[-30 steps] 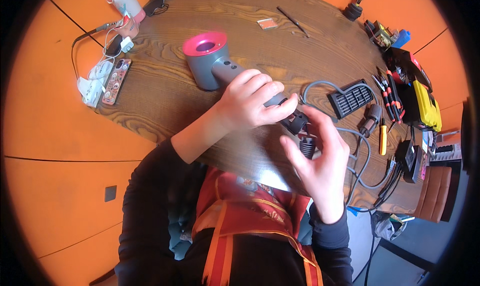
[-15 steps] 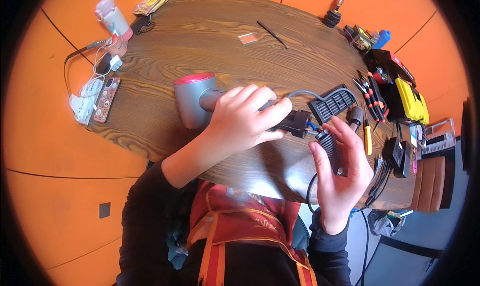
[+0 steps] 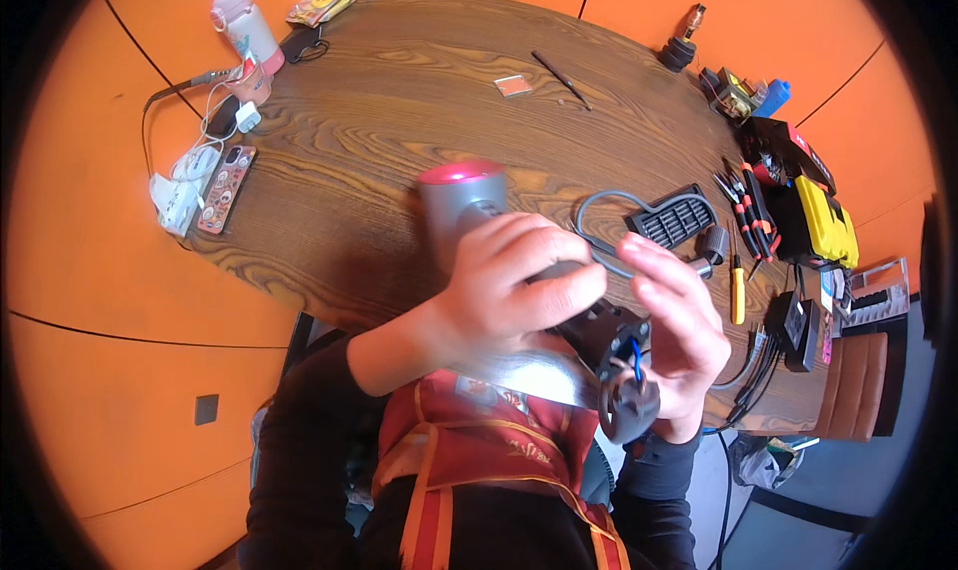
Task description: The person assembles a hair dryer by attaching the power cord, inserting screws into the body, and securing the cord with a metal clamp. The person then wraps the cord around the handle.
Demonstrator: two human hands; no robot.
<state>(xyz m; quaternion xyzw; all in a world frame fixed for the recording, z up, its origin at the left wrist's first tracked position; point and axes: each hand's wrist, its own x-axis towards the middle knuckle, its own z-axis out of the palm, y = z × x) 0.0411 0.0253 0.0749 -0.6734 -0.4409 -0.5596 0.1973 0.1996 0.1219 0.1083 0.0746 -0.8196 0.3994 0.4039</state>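
Note:
A grey hair dryer [image 3: 439, 216] with a pink ring is held over the near side of the table by my left hand [image 3: 514, 285], its fingers wrapped round the handle. The handle's dark lower end [image 3: 599, 332] tilts down toward me, with a blue wire showing at the opening. From that end hangs a dark rounded piece [image 3: 632, 410], somewhat blurred. My right hand [image 3: 684, 335] is beside the handle end, palm toward it and fingers stretched out. Whether its palm touches the dark piece I cannot tell.
Behind my right hand lie a black slotted block [image 3: 671, 217] with a grey cord and a yellow-handled screwdriver [image 3: 737, 295]. Red-and-black pliers [image 3: 746, 216] and a yellow case [image 3: 826, 221] stand farther right. A phone [image 3: 227, 191], a power strip [image 3: 180, 206] and a bottle [image 3: 246, 31] are at left.
The hair dryer has moved right and turned, so the handle's end now points down toward me. The dark ribbed piece near my right fingers is no longer seen there.

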